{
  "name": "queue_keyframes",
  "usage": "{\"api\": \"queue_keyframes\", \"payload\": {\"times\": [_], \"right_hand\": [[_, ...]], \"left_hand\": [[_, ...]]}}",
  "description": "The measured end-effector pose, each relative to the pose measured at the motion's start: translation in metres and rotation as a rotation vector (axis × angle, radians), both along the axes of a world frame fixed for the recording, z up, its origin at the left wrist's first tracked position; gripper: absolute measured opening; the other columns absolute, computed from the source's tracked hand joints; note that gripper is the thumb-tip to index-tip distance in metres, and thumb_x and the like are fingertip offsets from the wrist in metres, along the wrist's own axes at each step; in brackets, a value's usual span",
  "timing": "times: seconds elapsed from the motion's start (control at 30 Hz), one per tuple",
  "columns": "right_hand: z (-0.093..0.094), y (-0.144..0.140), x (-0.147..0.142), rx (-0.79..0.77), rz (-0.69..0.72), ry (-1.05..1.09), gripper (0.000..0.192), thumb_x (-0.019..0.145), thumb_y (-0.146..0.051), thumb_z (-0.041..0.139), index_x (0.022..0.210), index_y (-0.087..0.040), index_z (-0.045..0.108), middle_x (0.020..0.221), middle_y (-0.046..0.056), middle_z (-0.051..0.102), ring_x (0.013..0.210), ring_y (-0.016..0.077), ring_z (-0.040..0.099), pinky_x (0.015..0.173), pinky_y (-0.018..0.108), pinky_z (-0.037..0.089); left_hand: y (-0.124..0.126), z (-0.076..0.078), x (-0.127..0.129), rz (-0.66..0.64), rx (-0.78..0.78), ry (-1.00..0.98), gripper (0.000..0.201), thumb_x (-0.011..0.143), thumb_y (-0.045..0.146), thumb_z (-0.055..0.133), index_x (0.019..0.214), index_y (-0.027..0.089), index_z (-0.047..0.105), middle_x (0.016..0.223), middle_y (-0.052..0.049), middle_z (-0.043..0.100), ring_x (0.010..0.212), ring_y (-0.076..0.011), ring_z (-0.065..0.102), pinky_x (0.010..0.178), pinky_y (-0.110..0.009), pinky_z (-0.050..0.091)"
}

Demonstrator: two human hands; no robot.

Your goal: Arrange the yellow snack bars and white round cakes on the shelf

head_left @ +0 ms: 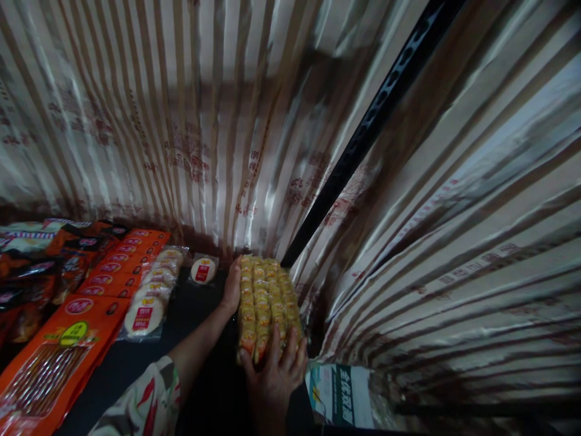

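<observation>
The striped foil curtain [454,230] and the slanted black perforated rail [363,139] close in the corner where the dark shelf [200,339] ends, so the likeliest trouble, as I judge it, is the big yellow snack pack [265,309] snagging on the foil or catching the rail's foot, which it sits just beside. The pack lies at the shelf's back right corner; its slick wrapper could slip, since the right hand [276,369] grips only its near end with fingers curled over the top, while the left hand [232,284] lies flat and open against its left side, holding nothing. A green-and-white carton [340,393] just right of the right hand crowds the near edge. To the left, orange sausage packs [68,339], then round cake packets [152,297], and one lone packet [203,270] near the left hand.
</observation>
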State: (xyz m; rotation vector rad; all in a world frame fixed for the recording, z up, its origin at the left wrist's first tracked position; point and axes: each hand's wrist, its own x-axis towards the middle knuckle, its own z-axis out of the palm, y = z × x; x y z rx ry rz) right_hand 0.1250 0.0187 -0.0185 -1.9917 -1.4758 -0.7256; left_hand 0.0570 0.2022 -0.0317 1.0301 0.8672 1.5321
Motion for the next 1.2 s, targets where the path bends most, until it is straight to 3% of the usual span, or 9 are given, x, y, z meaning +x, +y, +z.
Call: {"api": "queue_keyframes", "payload": {"times": [0.23, 0.67, 1.2], "right_hand": [[0.000, 0.001, -0.001, -0.001, 0.002, -0.007, 0.079, 0.075, -0.071, 0.042, 0.123, -0.009, 0.052, 0.134, 0.026, 0.039, 0.129, 0.0439, 0.024, 0.091, 0.063, 0.031], [-0.001, 0.002, -0.003, -0.053, -0.014, 0.042, 0.079, 0.076, -0.071, 0.039, 0.126, -0.011, 0.050, 0.138, 0.023, 0.035, 0.131, 0.0426, 0.018, 0.094, 0.063, 0.028], [-0.003, 0.006, -0.004, -0.038, -0.013, 0.059, 0.080, 0.075, -0.072, 0.041, 0.128, -0.011, 0.048, 0.138, 0.024, 0.035, 0.132, 0.0421, 0.016, 0.093, 0.064, 0.027]], "left_hand": [[-0.008, 0.001, 0.003, 0.011, -0.010, -0.030, 0.056, 0.086, 0.058, 0.039, 0.126, 0.020, 0.048, 0.133, -0.007, 0.048, 0.126, -0.0208, 0.040, 0.108, -0.037, 0.029], [-0.008, -0.005, -0.004, 0.014, 0.084, 0.250, 0.055, 0.087, 0.058, 0.033, 0.128, 0.023, 0.047, 0.138, -0.006, 0.041, 0.130, -0.0193, 0.034, 0.113, -0.036, 0.021], [-0.011, 0.002, -0.007, 0.035, 0.143, 0.276, 0.050, 0.090, 0.053, 0.032, 0.124, 0.022, 0.050, 0.132, -0.007, 0.047, 0.126, -0.0190, 0.039, 0.112, -0.038, 0.023]]}}
